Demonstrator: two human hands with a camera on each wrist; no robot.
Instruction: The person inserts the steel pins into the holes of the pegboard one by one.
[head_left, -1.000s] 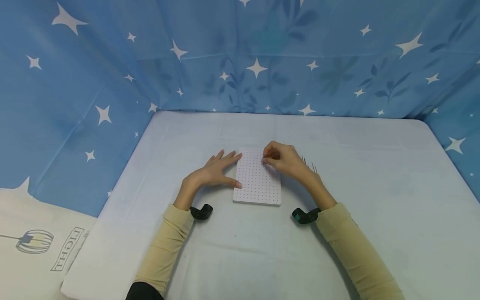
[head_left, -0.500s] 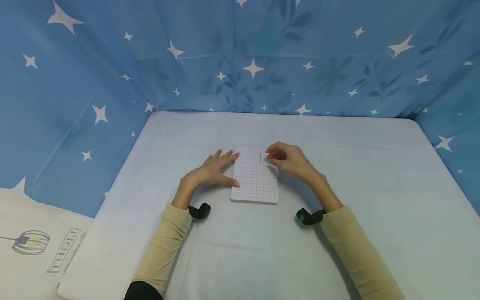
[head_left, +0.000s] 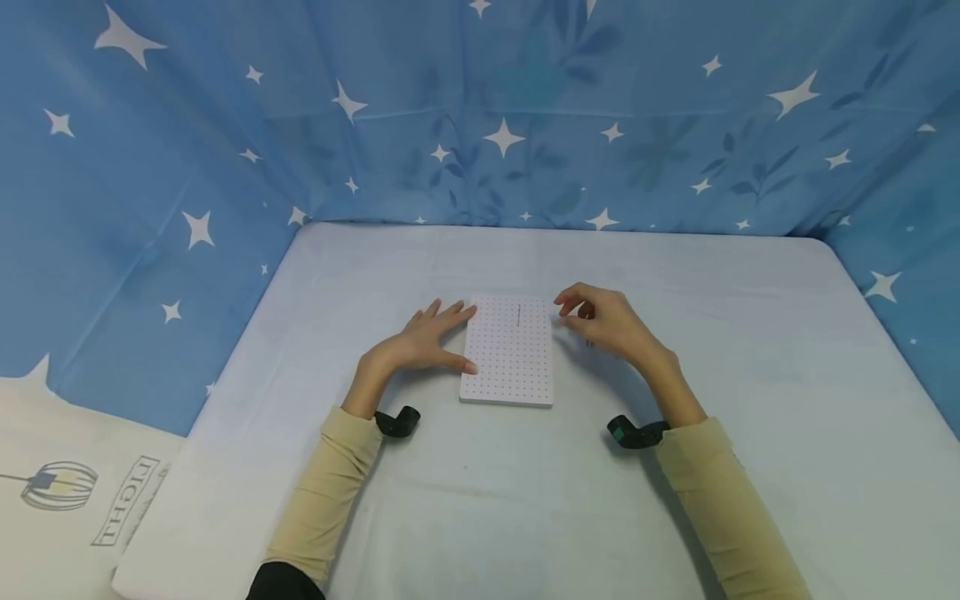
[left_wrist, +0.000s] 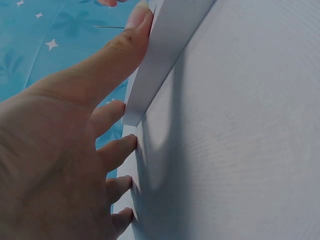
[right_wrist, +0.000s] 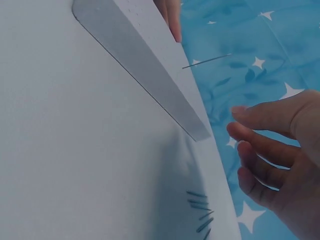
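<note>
A white pegboard (head_left: 498, 367) with rows of small holes lies flat on the table. One thin metal pin (right_wrist: 206, 61) stands upright from its far part, appearing as a dark line in the head view. My left hand (head_left: 420, 343) rests at the board's left side with fingers spread, thumb (left_wrist: 137, 20) and index fingertip against its edge. Just off the board's right edge is my right hand (head_left: 611, 321), fingers loosely bent, nothing between thumb and fingertips. Several thin pins (right_wrist: 200, 212) lie on the table near it, mostly hidden beneath that hand in the head view.
The table (head_left: 450, 500) has a white cloth over it. A blue star-patterned curtain (head_left: 420, 100) hangs along the back and sides. A pale printed cloth (head_left: 67, 517) shows at the lower left.
My right hand has come away from the pin and moved right, off the board. The pin now stands in view on the board. My left hand keeps its place.
</note>
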